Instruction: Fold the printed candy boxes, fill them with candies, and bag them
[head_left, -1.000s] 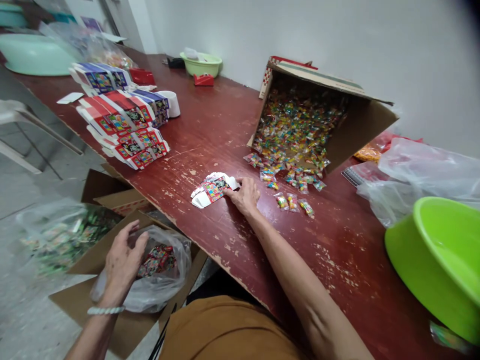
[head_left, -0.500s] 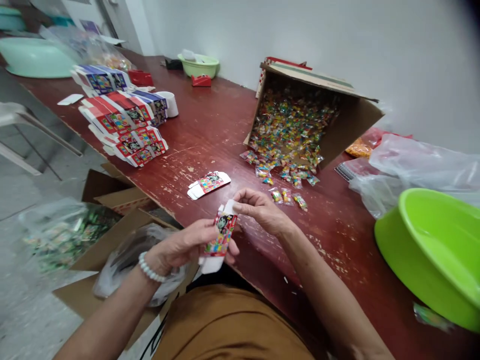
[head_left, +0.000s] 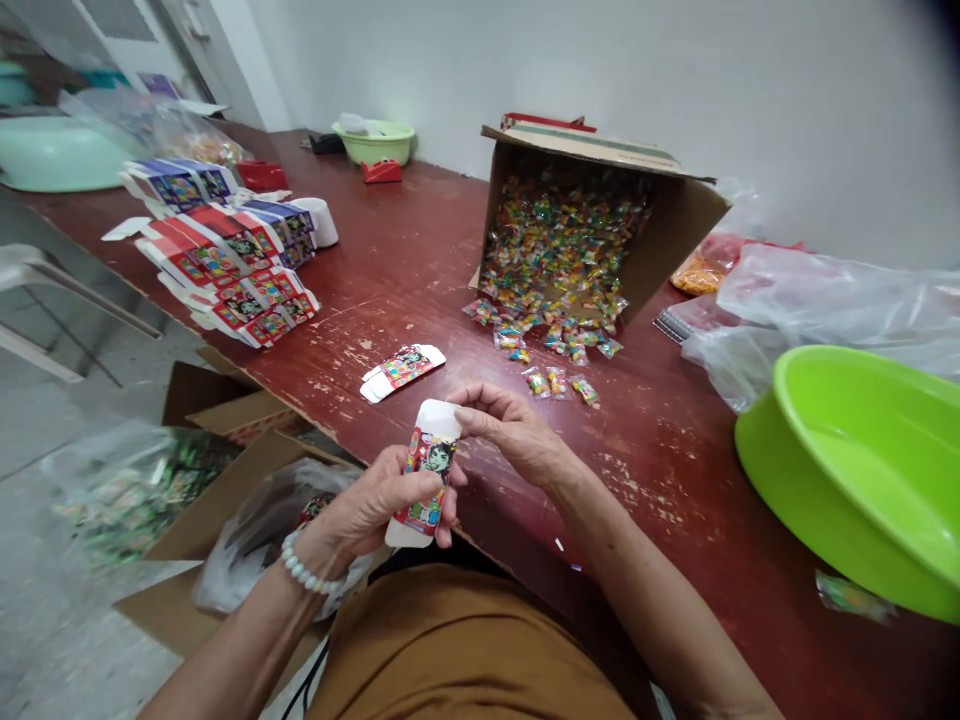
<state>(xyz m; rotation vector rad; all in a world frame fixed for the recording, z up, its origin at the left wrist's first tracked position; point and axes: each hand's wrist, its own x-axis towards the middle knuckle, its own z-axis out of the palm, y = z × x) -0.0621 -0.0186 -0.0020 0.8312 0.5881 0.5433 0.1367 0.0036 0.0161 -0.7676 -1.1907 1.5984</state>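
Both of my hands hold one small printed carton (head_left: 424, 472) over the near edge of the red-brown table (head_left: 675, 470). My left hand (head_left: 379, 505) wraps round the carton's lower part. At its white top flap, the fingers of my right hand (head_left: 510, 430) pinch. A flat unfolded carton (head_left: 401, 368) lies on the table just beyond. Three small candy packets (head_left: 559, 384) rest to the right of it, in front of a tipped cardboard box (head_left: 600, 230) that spills several more packets.
Stacks of folded cartons (head_left: 225, 260) fill the table's left side. A bright green basin (head_left: 862, 470) sits at the right, clear plastic bags (head_left: 825, 310) behind it. Below the table edge, a plastic bag (head_left: 255, 540) lies in an open cardboard box (head_left: 217, 470). A tape dispenser (head_left: 382, 171) and a pale green bowl (head_left: 373, 141) stand far back.
My left hand came up from the bag below the table and my right hand left the flat carton. Both now grip one carton, which has turned more upright.
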